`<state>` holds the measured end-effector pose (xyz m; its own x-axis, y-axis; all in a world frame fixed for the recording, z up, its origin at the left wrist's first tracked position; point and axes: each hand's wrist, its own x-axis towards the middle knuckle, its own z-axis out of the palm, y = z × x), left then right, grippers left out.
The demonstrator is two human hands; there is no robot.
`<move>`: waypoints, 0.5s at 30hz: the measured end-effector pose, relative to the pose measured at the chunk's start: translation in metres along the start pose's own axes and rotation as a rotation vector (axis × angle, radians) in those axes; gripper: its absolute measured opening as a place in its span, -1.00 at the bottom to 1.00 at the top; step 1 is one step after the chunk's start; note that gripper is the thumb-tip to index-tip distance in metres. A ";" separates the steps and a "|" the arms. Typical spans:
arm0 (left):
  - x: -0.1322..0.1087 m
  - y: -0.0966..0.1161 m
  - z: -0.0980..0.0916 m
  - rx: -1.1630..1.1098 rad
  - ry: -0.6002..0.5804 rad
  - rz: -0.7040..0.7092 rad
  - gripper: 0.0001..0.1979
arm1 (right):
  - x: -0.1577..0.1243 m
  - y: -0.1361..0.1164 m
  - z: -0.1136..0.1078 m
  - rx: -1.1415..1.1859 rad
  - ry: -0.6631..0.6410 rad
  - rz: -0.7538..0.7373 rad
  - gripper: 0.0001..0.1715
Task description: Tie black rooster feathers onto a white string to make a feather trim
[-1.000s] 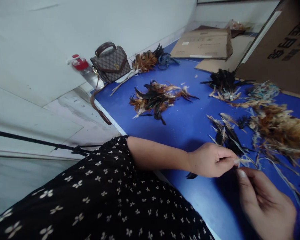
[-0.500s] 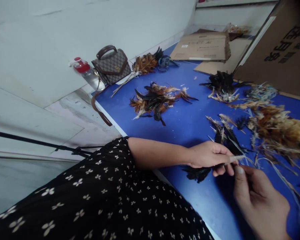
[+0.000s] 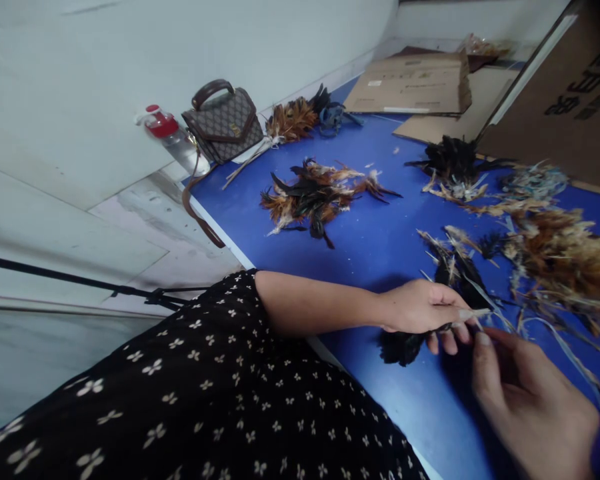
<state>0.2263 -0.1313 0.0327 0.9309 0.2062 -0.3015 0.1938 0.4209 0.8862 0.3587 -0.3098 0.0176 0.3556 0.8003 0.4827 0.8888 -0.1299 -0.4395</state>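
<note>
My left hand (image 3: 425,307) is closed round the pale quill ends of a black feather bundle (image 3: 401,347), whose dark tips hang below the wrist. Close beside it, my right hand (image 3: 535,387) pinches with thumb and forefinger at the quill ends; what lies between these fingertips is too small to make out. Just beyond the left hand lie loose black feathers (image 3: 455,270) on the blue table (image 3: 375,253). A pale strip (image 3: 563,343) curves over the table to the right of both hands.
Brown and black feathers (image 3: 313,197) lie mid-table. A tan feather pile (image 3: 570,253) is at the right, with black feathers (image 3: 453,163) behind. A handbag (image 3: 225,127), a bottle (image 3: 173,137), flattened cardboard (image 3: 410,83) and a large box (image 3: 555,100) stand farther back.
The view has shifted slightly. My right hand has moved a little right and down, its fingertips still close to the left hand, which keeps its grip on the feathers.
</note>
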 end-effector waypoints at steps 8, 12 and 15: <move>-0.008 0.005 -0.007 0.795 -0.117 0.325 -0.84 | 0.009 0.015 -0.023 0.193 -0.176 -0.198 -0.85; -0.013 0.010 -0.005 0.593 -0.358 0.342 -0.91 | 0.000 0.037 -0.030 0.308 -0.284 0.092 -0.77; -0.016 0.010 0.000 0.296 -0.277 0.303 -0.94 | -0.006 0.031 -0.026 0.374 -0.220 0.174 -0.67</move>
<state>0.2135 -0.1302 0.0462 0.9983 0.0215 0.0538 -0.0557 0.1018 0.9932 0.3916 -0.3341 0.0210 0.3848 0.8957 0.2230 0.6413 -0.0856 -0.7625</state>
